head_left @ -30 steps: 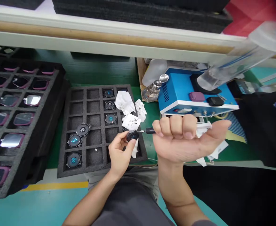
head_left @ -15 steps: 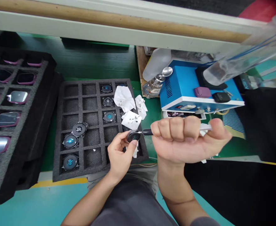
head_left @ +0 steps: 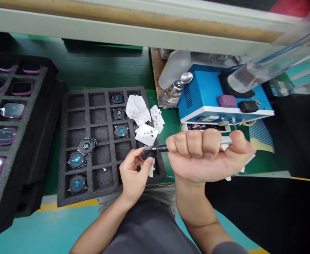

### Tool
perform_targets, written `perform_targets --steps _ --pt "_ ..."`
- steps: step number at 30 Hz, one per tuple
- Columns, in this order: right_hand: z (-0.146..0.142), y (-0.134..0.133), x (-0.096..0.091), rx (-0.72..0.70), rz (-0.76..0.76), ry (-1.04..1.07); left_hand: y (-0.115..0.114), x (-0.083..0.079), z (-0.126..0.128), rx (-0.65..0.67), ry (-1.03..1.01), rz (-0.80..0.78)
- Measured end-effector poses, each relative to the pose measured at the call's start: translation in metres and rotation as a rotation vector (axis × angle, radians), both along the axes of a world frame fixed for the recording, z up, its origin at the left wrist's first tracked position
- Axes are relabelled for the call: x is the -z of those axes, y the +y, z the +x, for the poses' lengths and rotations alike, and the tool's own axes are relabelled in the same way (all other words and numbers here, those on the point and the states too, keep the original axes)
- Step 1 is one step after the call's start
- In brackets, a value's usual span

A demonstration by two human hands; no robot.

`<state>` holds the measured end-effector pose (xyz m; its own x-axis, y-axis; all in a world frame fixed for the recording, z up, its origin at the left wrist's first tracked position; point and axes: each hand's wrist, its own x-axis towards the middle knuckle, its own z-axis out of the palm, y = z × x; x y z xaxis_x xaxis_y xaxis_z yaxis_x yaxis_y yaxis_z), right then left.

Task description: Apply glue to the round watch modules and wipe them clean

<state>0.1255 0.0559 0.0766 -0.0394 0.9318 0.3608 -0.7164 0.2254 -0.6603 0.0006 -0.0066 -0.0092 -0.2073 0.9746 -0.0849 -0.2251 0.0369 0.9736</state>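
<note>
My left hand [head_left: 133, 174] pinches a small round black watch part [head_left: 149, 152] between thumb and fingers, just over the near right corner of a black foam tray [head_left: 65, 148]. My right hand [head_left: 207, 155] is curled in a fist round a syringe-like dispenser [head_left: 225, 140]. Its dark tip [head_left: 162, 148] touches the edge of the round part. Several round parts with blue centres [head_left: 76, 160] lie in the tray's cells. Crumpled white wipes [head_left: 139, 110] lie on the tray's right side.
A blue box machine [head_left: 210, 97] stands at the back right with a glass bottle [head_left: 172, 95] beside it. At the far left, a second foam tray [head_left: 19, 116] holds pink-rimmed square screens. A blurred clear tube [head_left: 271, 65] hangs at the upper right. A shelf edge [head_left: 117, 31] spans the top.
Both hands keep their grips, with the tip still at the round part. The view has shifted a little, so the trays sit further left and lower in the picture.
</note>
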Motion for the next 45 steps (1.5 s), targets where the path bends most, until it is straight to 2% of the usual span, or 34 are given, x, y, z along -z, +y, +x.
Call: perform_targets --steps 19,28,31,35,38,39,40,43,45 --pt "0.005 0.001 0.003 0.018 0.019 0.043 0.001 -0.004 0.001 -0.008 0.012 0.004" --pt "0.014 -0.001 0.002 0.071 -0.009 -0.058 0.001 -0.004 0.001 -0.007 0.012 -0.009" --pt "0.030 -0.002 -0.006 0.207 -0.022 -0.115 0.001 -0.003 0.001 -0.019 -0.009 -0.032" --pt "0.054 0.008 -0.009 0.577 -0.053 -0.338 0.001 -0.002 0.000 -0.023 -0.029 -0.069" --pt "0.059 0.023 0.011 0.908 -0.028 -0.503 0.004 -0.005 0.003 -0.060 -0.052 -0.059" --pt "0.058 0.028 0.021 0.954 -0.026 -0.569 0.004 -0.007 0.004 -0.076 -0.059 -0.052" --pt "0.056 0.032 0.033 0.941 -0.050 -0.649 0.004 -0.010 0.005 -0.089 -0.061 -0.044" --pt "0.049 0.038 0.067 0.740 -0.138 -0.847 -0.002 -0.021 0.004 -0.100 -0.033 -0.018" --pt "0.045 0.035 0.084 0.646 -0.126 -0.967 -0.009 -0.028 -0.004 -0.107 0.034 0.001"
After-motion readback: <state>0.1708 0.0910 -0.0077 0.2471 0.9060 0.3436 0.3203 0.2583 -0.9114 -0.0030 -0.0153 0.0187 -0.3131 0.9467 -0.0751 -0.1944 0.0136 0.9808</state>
